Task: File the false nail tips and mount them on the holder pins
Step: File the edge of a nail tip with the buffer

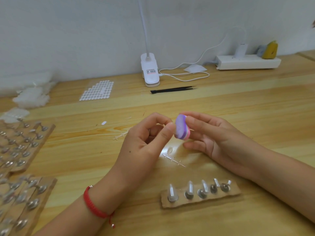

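Lower centre: one cardboard holder (177,202), five pins (190,187). Right hand (209,138) grips one oval file block (181,129), purple over pink. Left hand (146,142) pinched against it; contents unclear.

Glossy pale-wood table (238,116) — matt brown cardboard strip (201,200), shiny metal pins (190,188), matt foam file (181,127)

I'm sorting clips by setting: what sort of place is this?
Probably a small nail-craft workbench: wooden table, a cardboard strip of holder pins, a clip lamp, a purple filing block in the right hand.
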Action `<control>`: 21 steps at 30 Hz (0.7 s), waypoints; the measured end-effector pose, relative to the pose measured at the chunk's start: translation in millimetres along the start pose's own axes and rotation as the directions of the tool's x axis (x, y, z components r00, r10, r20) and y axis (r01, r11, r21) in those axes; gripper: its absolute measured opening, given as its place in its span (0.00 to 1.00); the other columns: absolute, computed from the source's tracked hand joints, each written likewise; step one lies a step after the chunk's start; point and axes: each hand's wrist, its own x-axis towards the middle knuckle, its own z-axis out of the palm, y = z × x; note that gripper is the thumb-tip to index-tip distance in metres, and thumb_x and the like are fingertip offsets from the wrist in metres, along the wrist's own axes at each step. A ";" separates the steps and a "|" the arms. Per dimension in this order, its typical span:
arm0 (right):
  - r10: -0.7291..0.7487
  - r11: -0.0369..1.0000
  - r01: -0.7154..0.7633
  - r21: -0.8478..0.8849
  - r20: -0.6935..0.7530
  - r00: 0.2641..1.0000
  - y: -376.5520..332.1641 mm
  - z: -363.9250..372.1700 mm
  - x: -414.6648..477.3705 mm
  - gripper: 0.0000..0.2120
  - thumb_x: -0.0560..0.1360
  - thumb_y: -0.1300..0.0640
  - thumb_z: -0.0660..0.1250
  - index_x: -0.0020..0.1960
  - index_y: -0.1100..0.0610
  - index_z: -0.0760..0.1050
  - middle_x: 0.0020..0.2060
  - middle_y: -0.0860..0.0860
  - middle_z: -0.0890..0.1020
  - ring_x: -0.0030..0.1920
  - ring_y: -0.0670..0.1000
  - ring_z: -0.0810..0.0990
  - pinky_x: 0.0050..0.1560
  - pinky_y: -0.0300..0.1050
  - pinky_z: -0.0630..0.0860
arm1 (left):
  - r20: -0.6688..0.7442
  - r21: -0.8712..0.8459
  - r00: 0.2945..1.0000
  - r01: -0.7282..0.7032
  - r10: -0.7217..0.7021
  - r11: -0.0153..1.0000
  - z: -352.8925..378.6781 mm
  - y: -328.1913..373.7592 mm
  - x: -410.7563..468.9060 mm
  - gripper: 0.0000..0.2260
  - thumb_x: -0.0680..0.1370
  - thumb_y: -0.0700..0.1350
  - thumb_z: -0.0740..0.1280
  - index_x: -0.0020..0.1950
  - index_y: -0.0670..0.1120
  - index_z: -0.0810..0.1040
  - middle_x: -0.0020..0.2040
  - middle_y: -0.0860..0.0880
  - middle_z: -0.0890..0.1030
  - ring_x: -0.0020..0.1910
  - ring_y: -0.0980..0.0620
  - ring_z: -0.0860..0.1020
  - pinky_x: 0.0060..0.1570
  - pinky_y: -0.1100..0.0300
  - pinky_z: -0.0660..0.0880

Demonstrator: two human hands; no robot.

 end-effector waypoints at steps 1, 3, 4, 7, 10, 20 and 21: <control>-0.002 1.000 0.002 0.000 -0.003 1.000 -0.1 -0.1 0.0 0.10 0.67 0.57 0.74 0.47 0.56 0.86 0.42 0.55 0.85 0.39 0.47 0.84 0.36 0.39 0.80 | 0.004 0.006 1.000 -0.007 0.007 1.000 0.5 0.0 -0.1 0.07 0.76 0.47 0.64 0.39 0.47 0.75 0.25 0.55 0.61 0.25 0.56 0.57 0.25 0.67 0.56; -0.002 0.999 0.003 -0.052 0.019 1.000 0.4 1.1 -0.3 0.12 0.65 0.55 0.74 0.48 0.56 0.85 0.40 0.54 0.85 0.39 0.47 0.84 0.37 0.39 0.80 | -0.005 0.035 1.000 -0.014 0.015 0.999 1.0 -0.8 -0.2 0.07 0.76 0.47 0.64 0.39 0.47 0.75 0.25 0.52 0.61 0.24 0.57 0.57 0.25 0.68 0.57; -0.009 0.996 0.011 -0.084 0.025 1.000 1.0 1.8 -0.5 0.13 0.64 0.54 0.74 0.48 0.56 0.85 0.39 0.54 0.85 0.38 0.47 0.83 0.37 0.40 0.80 | -0.010 0.056 1.000 -0.022 0.023 0.998 0.9 -1.2 -0.5 0.07 0.76 0.48 0.64 0.39 0.48 0.75 0.26 0.50 0.61 0.24 0.58 0.58 0.25 0.69 0.57; -0.019 0.991 0.022 -0.131 0.023 1.000 2.4 1.8 -0.6 0.13 0.63 0.54 0.75 0.47 0.56 0.85 0.37 0.53 0.84 0.37 0.46 0.82 0.38 0.41 0.80 | -0.019 0.107 0.998 -0.058 0.060 0.993 0.7 -1.1 -1.3 0.07 0.76 0.48 0.65 0.39 0.49 0.76 0.27 0.44 0.62 0.25 0.59 0.59 0.27 0.70 0.58; 0.003 0.990 0.001 -0.143 0.030 1.000 1.0 1.4 0.1 0.15 0.64 0.55 0.75 0.50 0.58 0.85 0.39 0.56 0.82 0.37 0.46 0.81 0.38 0.41 0.80 | -0.058 0.094 0.996 -0.063 0.069 0.994 0.5 -1.3 -1.3 0.07 0.76 0.49 0.65 0.39 0.51 0.76 0.28 0.44 0.62 0.26 0.59 0.59 0.27 0.70 0.59; -0.004 0.981 0.011 -0.191 0.038 0.999 2.9 4.8 -0.9 0.12 0.66 0.55 0.73 0.48 0.54 0.86 0.39 0.51 0.85 0.36 0.44 0.81 0.36 0.38 0.79 | -0.107 0.108 0.991 -0.065 0.077 0.992 -0.2 0.5 -0.8 0.06 0.75 0.48 0.66 0.40 0.49 0.77 0.30 0.40 0.65 0.24 0.59 0.58 0.25 0.69 0.58; -0.008 0.985 0.011 -0.173 0.021 1.000 3.0 3.9 -1.1 0.11 0.66 0.55 0.73 0.47 0.53 0.86 0.38 0.50 0.85 0.35 0.44 0.81 0.36 0.37 0.79 | -0.125 0.118 0.989 -0.065 0.080 0.991 -0.4 0.0 -0.6 0.06 0.75 0.48 0.66 0.39 0.49 0.77 0.30 0.41 0.64 0.24 0.59 0.58 0.26 0.70 0.58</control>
